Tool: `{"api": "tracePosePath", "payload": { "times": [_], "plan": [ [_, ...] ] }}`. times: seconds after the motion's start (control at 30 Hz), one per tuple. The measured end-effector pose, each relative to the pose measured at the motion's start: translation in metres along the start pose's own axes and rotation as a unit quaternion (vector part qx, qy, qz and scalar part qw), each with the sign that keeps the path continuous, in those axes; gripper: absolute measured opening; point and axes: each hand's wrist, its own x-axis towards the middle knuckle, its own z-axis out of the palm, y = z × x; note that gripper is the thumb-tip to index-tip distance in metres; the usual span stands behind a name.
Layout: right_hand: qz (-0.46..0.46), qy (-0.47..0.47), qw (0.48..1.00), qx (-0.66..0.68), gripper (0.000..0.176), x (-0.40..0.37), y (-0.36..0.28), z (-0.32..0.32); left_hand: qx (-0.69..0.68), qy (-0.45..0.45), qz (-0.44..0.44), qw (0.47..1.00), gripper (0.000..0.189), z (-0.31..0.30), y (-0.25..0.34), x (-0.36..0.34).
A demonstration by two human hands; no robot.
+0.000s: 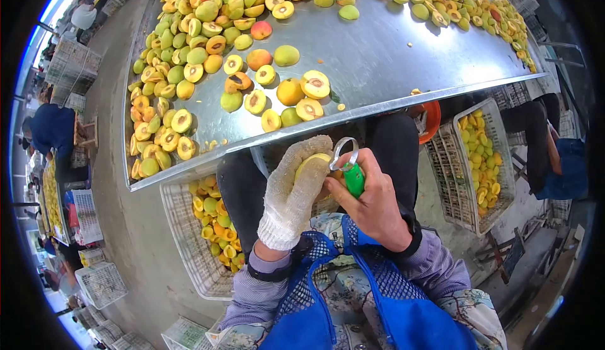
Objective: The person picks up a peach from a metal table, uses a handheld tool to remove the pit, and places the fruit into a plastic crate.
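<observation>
My left hand [292,189], in a whitish knit glove, holds a halved yellow-green fruit [311,164] between thumb and fingers. My bare right hand [372,202] grips the green handle [354,180] of a tool. The tool's metal loop [346,151] stands up from the handle, just right of the fruit. Both hands are close together above my lap, below the metal table's edge [271,140]. Several halved fruits with brown centres [314,84] lie on the table near that edge, beside whole ones [287,55].
Large fruit piles [208,12] cover the table's left and far right. A crate of cut fruit [189,243] stands at lower left, another [449,180] at right. A red bucket [430,122] sits under the table edge. People [50,129] sit at left; another person's leg [523,118] shows at right.
</observation>
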Motion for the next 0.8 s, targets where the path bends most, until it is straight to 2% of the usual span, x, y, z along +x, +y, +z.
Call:
{"api": "tracePosePath", "payload": {
  "times": [0.17, 0.23, 0.37, 0.4, 0.43, 0.47, 0.53, 0.57, 0.6, 0.67, 0.7, 0.73, 0.8],
  "plan": [
    [-0.006, -0.017, 1.000, 0.021, 0.028, 0.002, 0.003, -0.004, 0.033, 0.025, -0.010, 0.999, 0.030, 0.003, -0.005, -0.001],
    [-0.015, -0.029, 0.999, 0.027, 0.027, 0.006, 0.004, -0.007, 0.108, 0.056, 0.047, 0.991, 0.029, 0.007, -0.010, -0.002],
    [-0.002, -0.045, 0.999, 0.025, 0.028, 0.007, 0.005, -0.011, 0.128, 0.095, 0.070, 0.985, 0.028, 0.014, -0.020, 0.000],
    [0.017, -0.053, 0.998, 0.024, 0.029, 0.006, 0.005, -0.011, 0.176, 0.122, 0.121, 0.969, 0.028, 0.017, -0.024, 0.001],
    [-0.002, -0.076, 0.996, 0.049, 0.030, 0.003, 0.007, -0.007, 0.222, 0.149, 0.172, 0.948, 0.029, 0.019, -0.025, 0.002],
    [-0.019, -0.099, 0.992, 0.075, 0.032, -0.002, 0.009, -0.001, 0.222, 0.148, 0.169, 0.949, 0.029, 0.019, -0.022, 0.001],
    [0.014, -0.110, 0.990, 0.090, 0.034, -0.004, 0.008, 0.000, 0.097, 0.093, 0.096, 0.986, 0.032, 0.017, -0.010, 0.005],
    [0.026, -0.106, 0.990, 0.085, 0.033, -0.005, 0.002, -0.002, 0.059, 0.054, 0.064, 0.995, 0.041, 0.012, -0.012, 0.009],
    [0.038, -0.100, 0.991, 0.082, 0.033, -0.005, -0.001, -0.002, 0.061, 0.055, 0.062, 0.995, 0.041, 0.010, -0.012, 0.009],
    [0.041, -0.089, 0.989, 0.112, 0.029, -0.005, -0.001, -0.006, -0.159, 0.044, 0.003, 0.986, 0.051, 0.008, -0.011, 0.011],
    [0.069, -0.103, 0.988, 0.090, 0.027, -0.006, -0.001, -0.010, -0.147, 0.056, 0.012, 0.988, 0.061, 0.005, -0.013, 0.013],
    [0.096, -0.118, 0.986, 0.067, 0.025, -0.006, -0.001, -0.012, -0.147, 0.058, 0.012, 0.987, 0.061, 0.003, -0.014, 0.014],
    [0.083, -0.148, 0.985, 0.027, 0.023, -0.006, -0.004, -0.013, -0.174, 0.033, 0.020, 0.984, 0.058, -0.001, -0.013, 0.014]
  ]
}}
